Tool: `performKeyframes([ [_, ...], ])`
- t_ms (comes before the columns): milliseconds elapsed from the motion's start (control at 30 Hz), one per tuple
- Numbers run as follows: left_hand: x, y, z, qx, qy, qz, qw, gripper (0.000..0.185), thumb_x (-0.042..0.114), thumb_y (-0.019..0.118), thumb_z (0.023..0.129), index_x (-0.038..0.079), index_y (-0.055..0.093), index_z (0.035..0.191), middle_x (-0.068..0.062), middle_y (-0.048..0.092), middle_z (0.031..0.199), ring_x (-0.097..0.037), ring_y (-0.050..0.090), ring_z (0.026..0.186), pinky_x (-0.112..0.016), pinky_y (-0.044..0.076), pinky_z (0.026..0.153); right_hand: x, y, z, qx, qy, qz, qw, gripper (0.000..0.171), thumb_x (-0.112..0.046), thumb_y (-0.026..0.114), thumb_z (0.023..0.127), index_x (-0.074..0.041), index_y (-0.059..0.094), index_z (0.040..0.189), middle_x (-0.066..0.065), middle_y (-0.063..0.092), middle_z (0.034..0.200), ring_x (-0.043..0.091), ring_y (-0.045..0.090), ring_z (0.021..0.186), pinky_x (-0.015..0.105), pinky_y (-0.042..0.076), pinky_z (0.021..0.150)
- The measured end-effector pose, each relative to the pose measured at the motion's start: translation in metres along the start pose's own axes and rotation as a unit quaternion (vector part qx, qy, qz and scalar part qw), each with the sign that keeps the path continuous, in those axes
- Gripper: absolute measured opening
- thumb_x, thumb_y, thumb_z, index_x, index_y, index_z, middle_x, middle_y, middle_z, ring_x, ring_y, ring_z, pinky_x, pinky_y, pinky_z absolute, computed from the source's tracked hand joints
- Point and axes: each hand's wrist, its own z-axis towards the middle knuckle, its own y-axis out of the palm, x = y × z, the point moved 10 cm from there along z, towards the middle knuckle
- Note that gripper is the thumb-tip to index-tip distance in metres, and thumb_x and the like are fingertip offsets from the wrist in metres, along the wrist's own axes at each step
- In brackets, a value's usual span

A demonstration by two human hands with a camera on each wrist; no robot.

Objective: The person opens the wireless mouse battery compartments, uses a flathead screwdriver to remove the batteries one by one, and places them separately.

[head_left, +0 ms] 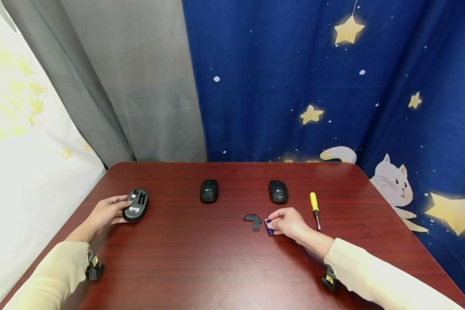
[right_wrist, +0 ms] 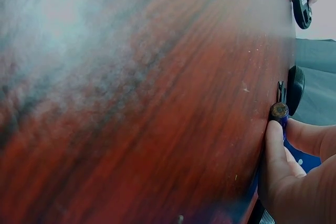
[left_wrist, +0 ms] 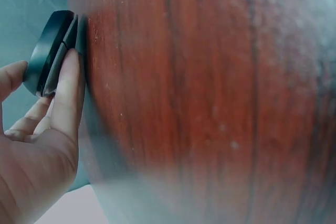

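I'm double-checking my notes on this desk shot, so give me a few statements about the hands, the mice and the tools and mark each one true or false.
1. The left hand holds an upturned mouse with its battery bay open. True.
2. The right hand grips the yellow-handled screwdriver. False: it pinches a small blue battery; the screwdriver lies untouched on the table to the right of that hand.
3. Two more black mice sit right side up farther back. True.
4. The loose black cover is fitted on the upturned mouse. False: it lies on the table beside the battery.
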Motion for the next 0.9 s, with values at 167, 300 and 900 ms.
performKeyframes([
  [167, 0.0, -0.002, 0.001, 0.01, -0.002, 0.008, 0.9999, 0.063, 0.02, 0.055, 0.099, -0.014, 0.026, 0.144, 0.0, 0.065, 0.092, -0.01, 0.067, 0.076, -0.034, 0.059, 0.07, 0.0, 0.0, -0.001, 0.0, 0.001, 0.001, 1.0, 0.015, 0.009, 0.069, 0.082, 0.01, 0.065, 0.097, 0.013, 0.069, 0.08, 0.021, 0.067, 0.072, 0.037, 0.059, 0.067],
  [300, 0.0, -0.005, 0.002, 0.015, -0.002, 0.022, 0.9996, 0.063, 0.019, 0.053, 0.1, -0.015, 0.025, 0.145, -0.004, 0.065, 0.096, -0.008, 0.067, 0.076, -0.035, 0.059, 0.07, 0.0, 0.0, -0.002, 0.0, 0.004, -0.003, 1.0, 0.015, 0.01, 0.069, 0.082, 0.01, 0.065, 0.097, 0.013, 0.069, 0.081, 0.022, 0.067, 0.073, 0.037, 0.059, 0.067],
  [900, 0.001, -0.013, -0.001, 0.058, 0.007, 0.089, 0.9943, 0.057, 0.018, 0.05, 0.099, -0.018, 0.033, 0.14, -0.009, 0.063, 0.092, -0.005, 0.062, 0.073, -0.037, 0.059, 0.064, -0.001, 0.0, -0.002, 0.002, 0.003, -0.011, 1.0, 0.015, 0.009, 0.068, 0.083, 0.01, 0.065, 0.097, 0.012, 0.069, 0.081, 0.022, 0.067, 0.073, 0.036, 0.059, 0.066],
])
